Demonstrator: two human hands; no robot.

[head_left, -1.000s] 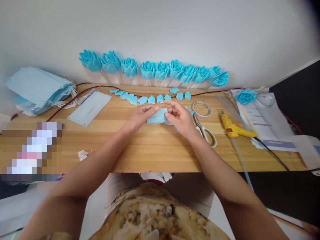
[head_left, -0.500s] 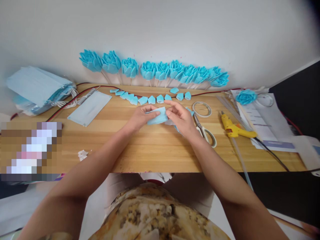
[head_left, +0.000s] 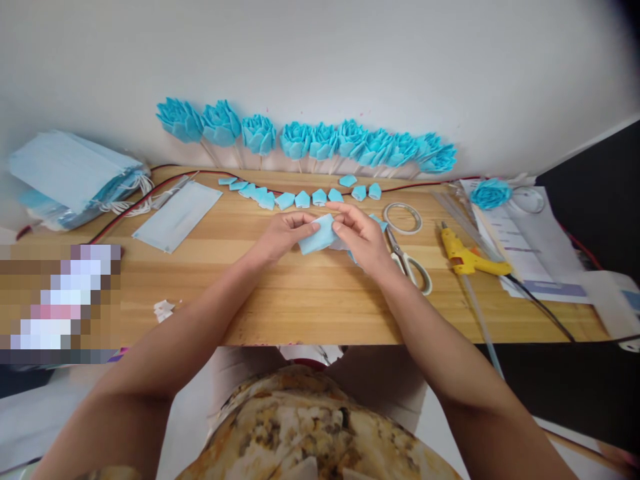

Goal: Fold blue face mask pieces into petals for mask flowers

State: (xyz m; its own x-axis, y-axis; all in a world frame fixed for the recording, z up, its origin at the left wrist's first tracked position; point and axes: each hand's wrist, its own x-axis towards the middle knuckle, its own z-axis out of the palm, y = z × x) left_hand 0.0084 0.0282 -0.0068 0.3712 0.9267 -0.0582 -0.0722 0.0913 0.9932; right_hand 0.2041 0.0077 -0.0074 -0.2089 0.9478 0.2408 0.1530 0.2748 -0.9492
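Between my hands is a small light-blue piece of fabric (head_left: 318, 237), held above the table. My left hand (head_left: 290, 231) pinches its left side between thumb and fingers. My right hand (head_left: 363, 233) pinches its upper right corner. Under and beside my right hand lie more blue scraps (head_left: 379, 222), partly hidden by it. White-handled scissors (head_left: 409, 263) rest just right of that hand. Behind my hands a row of cut blue petal shapes (head_left: 303, 199) lies along the table.
Blue flowers on sticks (head_left: 260, 135) lean against the wall. At left are a stack of face masks (head_left: 70, 167) and a single mask (head_left: 179, 217). On the right are a tape roll (head_left: 403, 219), a yellow glue gun (head_left: 467, 259), papers (head_left: 545, 233) and another blue flower (head_left: 491, 194).
The blue fabric piece has tilted, its lower edge now hanging further down and showing more of its face. Both hands keep their pinch in nearly the same place.
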